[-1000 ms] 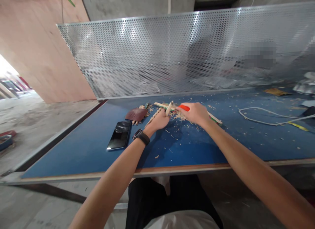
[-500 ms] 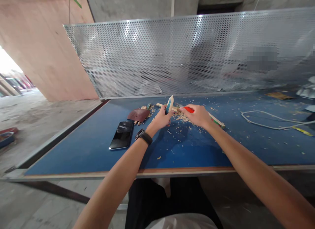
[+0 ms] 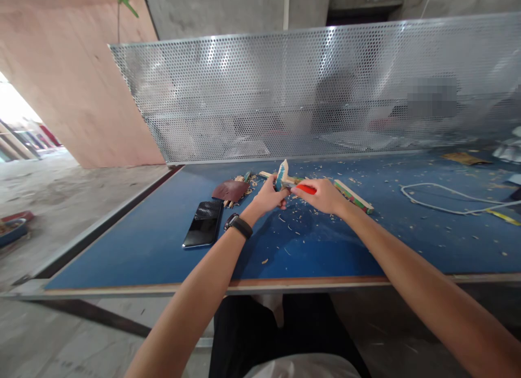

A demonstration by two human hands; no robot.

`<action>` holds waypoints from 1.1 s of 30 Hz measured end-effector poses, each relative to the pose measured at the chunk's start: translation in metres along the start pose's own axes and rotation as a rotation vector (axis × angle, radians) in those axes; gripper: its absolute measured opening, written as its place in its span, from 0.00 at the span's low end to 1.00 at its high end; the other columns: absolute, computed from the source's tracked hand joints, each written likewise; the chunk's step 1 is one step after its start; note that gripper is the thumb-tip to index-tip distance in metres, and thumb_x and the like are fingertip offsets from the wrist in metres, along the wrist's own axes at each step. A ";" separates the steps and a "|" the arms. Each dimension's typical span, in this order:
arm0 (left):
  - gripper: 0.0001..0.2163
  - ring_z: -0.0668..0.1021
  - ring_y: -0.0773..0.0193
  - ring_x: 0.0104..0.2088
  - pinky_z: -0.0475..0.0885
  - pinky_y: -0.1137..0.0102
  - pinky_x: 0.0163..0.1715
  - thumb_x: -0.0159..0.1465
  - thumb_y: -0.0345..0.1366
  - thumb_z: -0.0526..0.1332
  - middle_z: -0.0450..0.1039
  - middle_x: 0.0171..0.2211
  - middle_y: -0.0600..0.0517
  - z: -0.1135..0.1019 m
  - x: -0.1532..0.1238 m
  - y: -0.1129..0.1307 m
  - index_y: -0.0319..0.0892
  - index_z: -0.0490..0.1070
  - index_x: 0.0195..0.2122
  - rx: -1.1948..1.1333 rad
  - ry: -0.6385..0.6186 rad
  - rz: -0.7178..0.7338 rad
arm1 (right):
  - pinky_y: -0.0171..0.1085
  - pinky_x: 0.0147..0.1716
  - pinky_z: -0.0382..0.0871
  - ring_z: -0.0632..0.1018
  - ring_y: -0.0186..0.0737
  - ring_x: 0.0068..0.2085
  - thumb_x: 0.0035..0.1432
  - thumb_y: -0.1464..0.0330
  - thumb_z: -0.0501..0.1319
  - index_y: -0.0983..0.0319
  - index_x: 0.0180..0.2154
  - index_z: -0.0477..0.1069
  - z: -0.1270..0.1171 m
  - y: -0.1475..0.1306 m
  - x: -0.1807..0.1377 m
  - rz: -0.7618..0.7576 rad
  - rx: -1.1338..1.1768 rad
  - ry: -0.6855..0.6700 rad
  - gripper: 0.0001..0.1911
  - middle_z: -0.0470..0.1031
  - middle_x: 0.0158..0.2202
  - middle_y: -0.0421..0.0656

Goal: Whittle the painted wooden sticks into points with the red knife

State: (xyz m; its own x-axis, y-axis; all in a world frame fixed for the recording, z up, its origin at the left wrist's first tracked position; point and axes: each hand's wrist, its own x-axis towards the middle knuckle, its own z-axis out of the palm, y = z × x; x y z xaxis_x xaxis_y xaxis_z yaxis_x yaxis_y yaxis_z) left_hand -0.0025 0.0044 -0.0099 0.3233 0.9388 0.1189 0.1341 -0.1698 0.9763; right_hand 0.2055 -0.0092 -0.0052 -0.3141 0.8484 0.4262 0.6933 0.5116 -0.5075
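Observation:
My left hand (image 3: pixel 269 197), with a dark watch on its wrist, is closed around a pale piece of wood (image 3: pixel 282 171) that has a pointed upper end and blue colouring on its side. My right hand (image 3: pixel 323 195) grips a red-handled knife (image 3: pixel 306 189). The knife's front end is at the wood, close to my left thumb; its blade is hardly visible. Wood shavings (image 3: pixel 299 200) lie under and around both hands. Beyond my right hand lies a wooden strip (image 3: pixel 353 196) with green and red sides.
Left of my hands lie a black phone (image 3: pixel 202 224), a brown sheet (image 3: pixel 230 191) over several thin sticks, and more shavings. A white cord (image 3: pixel 439 210) loops on the right of the blue tabletop (image 3: pixel 134 248). A perforated metal panel (image 3: pixel 260 96) stands along the back edge.
My right hand and the red-handled knife have moved slightly left and toward me, closer to my left hand. More of the coloured strip shows. The wood has shifted only slightly.

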 end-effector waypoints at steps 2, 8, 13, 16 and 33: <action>0.16 0.74 0.72 0.19 0.73 0.72 0.24 0.68 0.27 0.63 0.71 0.28 0.59 0.000 0.000 -0.001 0.44 0.59 0.52 -0.008 0.001 0.005 | 0.43 0.35 0.65 0.79 0.48 0.35 0.66 0.44 0.58 0.56 0.40 0.83 0.000 0.002 0.000 -0.014 -0.001 -0.026 0.25 0.83 0.34 0.45; 0.17 0.71 0.73 0.20 0.74 0.71 0.26 0.65 0.25 0.63 0.67 0.26 0.60 0.001 -0.002 0.004 0.44 0.60 0.51 -0.045 -0.011 -0.021 | 0.43 0.34 0.65 0.76 0.46 0.34 0.66 0.44 0.58 0.57 0.38 0.82 -0.001 0.005 0.000 -0.033 0.049 -0.064 0.26 0.80 0.31 0.43; 0.12 0.70 0.73 0.19 0.69 0.72 0.22 0.65 0.28 0.65 0.67 0.26 0.59 0.000 -0.004 0.013 0.43 0.61 0.43 -0.133 -0.041 -0.052 | 0.42 0.32 0.64 0.75 0.45 0.31 0.65 0.41 0.57 0.56 0.38 0.83 -0.002 0.004 0.000 -0.016 0.049 -0.087 0.29 0.79 0.29 0.42; 0.12 0.68 0.74 0.19 0.65 0.72 0.20 0.67 0.33 0.67 0.66 0.27 0.59 -0.001 -0.006 0.014 0.44 0.62 0.42 -0.147 -0.056 -0.049 | 0.42 0.32 0.63 0.75 0.45 0.31 0.65 0.40 0.57 0.56 0.39 0.84 -0.002 0.004 0.000 -0.007 0.025 -0.077 0.29 0.80 0.30 0.43; 0.11 0.61 0.77 0.17 0.58 0.76 0.19 0.70 0.38 0.68 0.60 0.24 0.61 -0.005 -0.014 0.021 0.45 0.64 0.42 -0.084 -0.030 -0.088 | 0.44 0.32 0.64 0.83 0.55 0.39 0.64 0.39 0.58 0.48 0.50 0.85 0.008 0.000 0.001 0.059 -0.202 0.039 0.29 0.85 0.37 0.47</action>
State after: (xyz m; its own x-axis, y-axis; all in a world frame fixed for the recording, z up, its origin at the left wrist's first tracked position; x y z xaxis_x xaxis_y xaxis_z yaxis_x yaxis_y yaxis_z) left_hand -0.0085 -0.0107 0.0098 0.3417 0.9394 0.0276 0.0847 -0.0600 0.9946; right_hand 0.2000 -0.0075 -0.0112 -0.2469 0.8680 0.4307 0.8268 0.4205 -0.3736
